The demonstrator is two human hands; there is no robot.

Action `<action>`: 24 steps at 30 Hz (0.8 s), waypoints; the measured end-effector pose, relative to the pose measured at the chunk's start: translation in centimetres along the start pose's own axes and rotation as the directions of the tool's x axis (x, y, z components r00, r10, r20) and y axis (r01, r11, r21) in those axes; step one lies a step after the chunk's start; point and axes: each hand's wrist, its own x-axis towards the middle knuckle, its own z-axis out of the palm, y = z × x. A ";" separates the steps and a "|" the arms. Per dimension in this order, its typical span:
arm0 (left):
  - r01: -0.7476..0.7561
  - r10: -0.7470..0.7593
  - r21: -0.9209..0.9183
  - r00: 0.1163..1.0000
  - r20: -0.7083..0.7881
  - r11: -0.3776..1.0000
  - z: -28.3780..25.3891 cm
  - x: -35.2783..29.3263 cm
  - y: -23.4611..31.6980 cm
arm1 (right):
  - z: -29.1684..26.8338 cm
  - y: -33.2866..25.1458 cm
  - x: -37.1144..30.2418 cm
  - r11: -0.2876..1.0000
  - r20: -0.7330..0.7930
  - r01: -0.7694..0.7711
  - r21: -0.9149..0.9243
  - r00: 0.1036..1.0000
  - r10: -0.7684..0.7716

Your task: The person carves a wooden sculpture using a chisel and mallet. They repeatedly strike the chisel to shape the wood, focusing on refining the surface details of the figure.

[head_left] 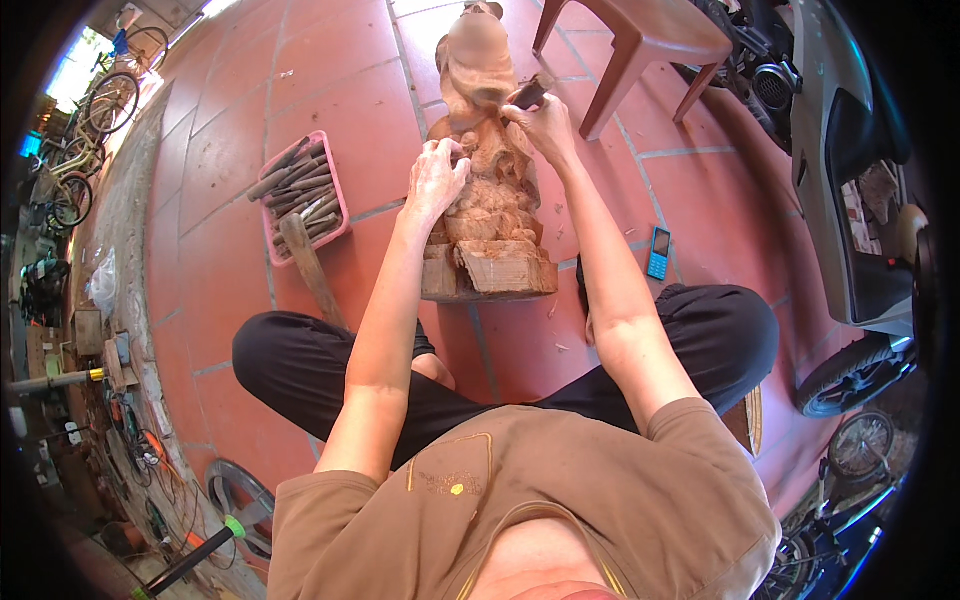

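Observation:
A carved wooden statue (488, 195) stands on the floor in front of me, on a rough block base, its upper part smooth and its lower part deeply cut. My left hand (437, 180) grips the statue's left side with bent fingers; the fingertips are partly hidden. On the other side, my right hand (545, 125) is closed around a dark brown, flat piece (528, 93) beside the statue's upper part. Whether that piece is sandpaper or something stiffer, I cannot tell.
Left of the statue, a pink plastic basket (345, 205) holds several carving tools (300, 190); a wooden mallet-like piece (312, 270) leans at it. A blue phone (659, 252) lies right. A brown plastic chair (640, 45) and a motorbike (850, 170) stand further right.

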 end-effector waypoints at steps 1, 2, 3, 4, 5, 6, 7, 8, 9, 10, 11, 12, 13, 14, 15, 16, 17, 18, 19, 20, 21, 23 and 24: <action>-0.001 0.001 0.000 1.000 -0.004 1.000 0.1 0.1 0.0 | 0.0 0.2 0.4 1.000 0.010 -0.005 -0.007 1.000 0.006; -0.002 0.002 -0.001 1.000 -0.007 1.000 0.2 0.1 -0.1 | 0.0 0.5 0.8 1.000 0.020 -0.011 -0.014 1.000 0.011; -0.006 0.006 0.006 1.000 -0.007 1.000 0.3 0.1 0.1 | 0.0 0.8 1.1 1.000 0.033 -0.016 -0.020 0.999 0.016; -0.010 0.010 0.012 1.000 -0.008 1.000 0.3 0.2 0.2 | 0.0 1.1 1.5 1.000 0.054 -0.027 -0.005 0.998 0.027; -0.015 0.015 0.018 1.000 -0.007 1.000 0.3 0.2 0.4 | -0.2 1.4 1.9 0.999 0.074 -0.039 0.009 0.997 0.038; -0.023 0.023 0.029 1.000 -0.011 0.999 0.3 0.3 0.2 | 0.0 1.2 2.0 0.998 0.098 -0.052 0.027 0.994 0.049; -0.031 0.032 0.039 0.999 -0.014 0.999 0.3 0.3 0.0 | 0.1 1.1 2.0 0.995 0.143 -0.096 0.027 0.985 0.092; -0.040 0.041 0.049 0.999 -0.017 0.998 0.4 0.3 -0.2 | 0.1 1.0 2.2 0.990 0.188 -0.141 0.025 0.973 0.134; -0.037 0.038 0.045 0.999 -0.017 0.998 0.4 0.4 -0.2 | 0.0 0.9 2.3 0.983 0.228 -0.184 0.019 0.958 0.175; -0.035 0.036 0.041 0.999 -0.017 0.999 0.5 0.4 -0.2 | 0.1 1.1 2.2 0.986 0.243 -0.168 0.004 0.956 0.162; -0.033 0.034 0.038 0.999 -0.018 0.999 0.6 0.4 -0.2 | 0.3 1.1 2.2 0.989 0.258 -0.151 -0.010 0.955 0.148; -0.032 0.033 0.046 0.999 -0.017 0.998 0.5 0.4 -0.1 | 0.6 0.9 2.1 0.991 0.273 -0.132 -0.020 0.953 0.133; -0.031 0.032 0.055 0.999 -0.016 0.998 0.5 0.4 0.1 | 0.7 0.8 2.1 0.993 0.255 -0.098 -0.066 0.960 0.111; -0.030 0.031 0.063 0.999 -0.015 0.998 0.4 0.3 0.3 | 0.7 0.6 2.2 0.992 0.238 -0.064 -0.112 0.967 0.089; -0.032 0.034 0.059 0.999 -0.017 0.998 0.4 0.3 0.2 | 0.8 0.4 2.2 0.987 0.224 -0.031 -0.155 0.972 0.066; -0.035 0.036 0.055 0.999 -0.018 0.998 0.4 0.3 0.1 | 0.9 0.2 2.2 0.989 0.208 0.008 -0.148 0.978 0.024; -0.037 0.038 0.050 0.999 -0.020 0.998 0.3 0.3 0.0 | 1.0 0.0 2.2 0.989 0.192 0.046 -0.141 0.981 -0.019; -0.041 0.042 0.049 0.999 -0.019 0.998 0.3 0.3 -0.1 | 1.0 0.1 2.2 0.986 0.176 0.086 -0.140 0.982 -0.061; -0.045 0.046 0.047 0.999 -0.018 0.998 0.3 0.4 -0.1 | 1.0 0.2 2.2 0.992 0.184 0.053 -0.111 0.982 -0.032; -0.048 0.049 0.046 0.999 -0.018 0.998 0.3 0.3 -0.2 | 1.0 0.3 2.2 0.996 0.193 0.020 -0.082 0.981 -0.004; -0.039 0.040 0.045 0.999 -0.016 0.998 0.3 0.3 0.0 | 0.9 0.7 2.2 0.998 0.203 -0.013 -0.056 0.979 0.024; -0.021 0.022 0.043 1.000 -0.014 0.999 0.4 0.3 0.4 | 1.0 1.4 1.9 1.000 0.181 0.008 -0.019 0.983 -0.004; -0.031 0.032 0.040 0.999 -0.019 0.999 0.5 0.3 0.2 | 1.2 1.3 1.6 1.000 0.173 0.018 0.004 0.985 -0.018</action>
